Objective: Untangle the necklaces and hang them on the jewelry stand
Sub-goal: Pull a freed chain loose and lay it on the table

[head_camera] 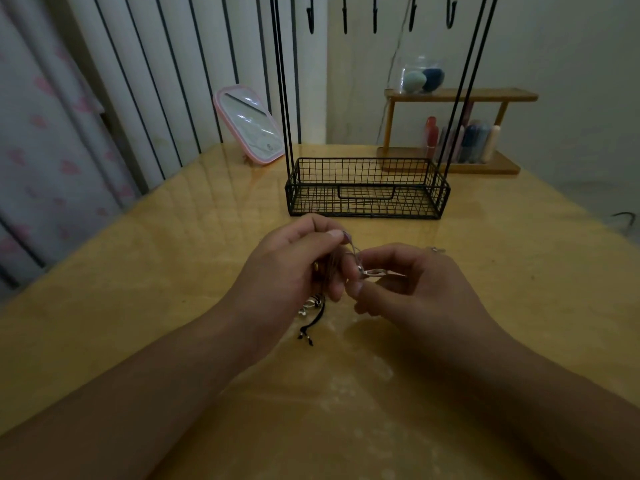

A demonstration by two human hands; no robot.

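Tangle of thin silver chain necklaces (354, 258), light, limp and snag-prone, pinched above the glossy yellow surface (156, 271) between left hand (294, 268) and right hand (412, 282), best held near the knot, tugged gently.

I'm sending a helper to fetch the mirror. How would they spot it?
Start at the black wire jewelry stand on the yellow table. Just left of its basket, the mirror leans back, tilted. It alone has a pink frame.

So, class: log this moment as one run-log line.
step: untangling | left hand: pinches necklaces | right hand: pinches necklaces | jewelry stand: hooks bare
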